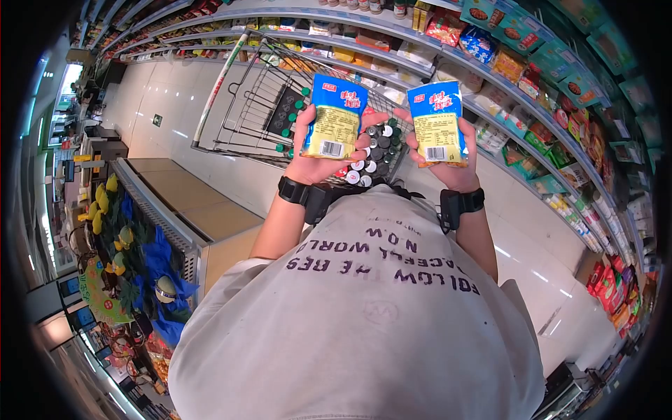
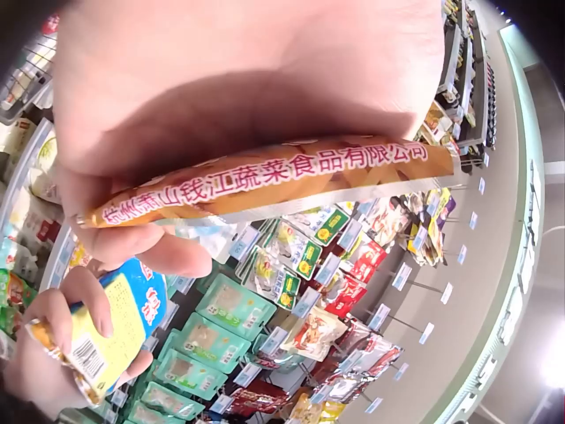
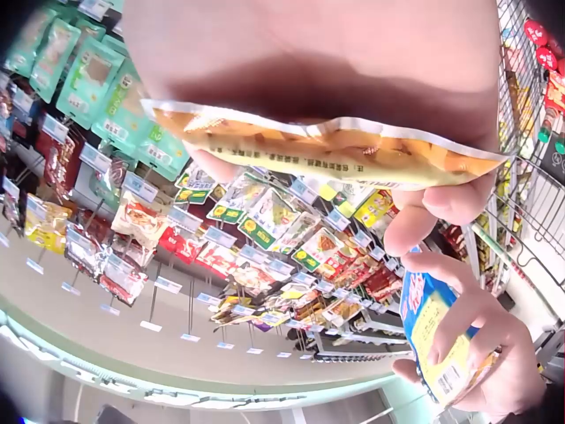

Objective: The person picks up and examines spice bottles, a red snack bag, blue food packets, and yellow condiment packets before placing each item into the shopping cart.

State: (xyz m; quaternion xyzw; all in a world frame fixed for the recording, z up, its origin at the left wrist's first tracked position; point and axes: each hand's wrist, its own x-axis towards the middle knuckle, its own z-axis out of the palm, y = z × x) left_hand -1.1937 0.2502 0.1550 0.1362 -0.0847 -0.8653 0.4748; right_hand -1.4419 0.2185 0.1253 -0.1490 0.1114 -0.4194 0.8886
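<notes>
"Head view first: how are the hands posed?"

"Raised in front of the person, palms turned up, a little apart from each other, a black wristband (image 1: 292, 190) round the left wrist. The left hand (image 1: 313, 166) lies behind the left packet (image 1: 336, 115), thumb along the outer edge. The right hand (image 1: 458, 175) mirrors it behind the right packet (image 1: 437, 126)."

"And the fingers?"

"Curled round the packets. Each hand clamps its own between thumb and fingers, and one finger of each pokes into the gap between the two packs, which do not touch."

"Which way do the packets point?"

"Blue ends away from the body, yellow ends toward it, printed panels facing the wearer. The barcode (image 1: 331, 148) on the left one sits at its near end. Both long axes run away from the person; the left leans rightward at its far end, the right slightly leftward, so they converge."

"From the wrists?"

"Each camera sees its own hand's packet edge-on across the palm, with the other one tilted beyond."

"Where are they, then?"

"Held in the air. In the head view they overlap the shopping cart (image 1: 220, 89); whether directly above it, I cannot tell."
</notes>
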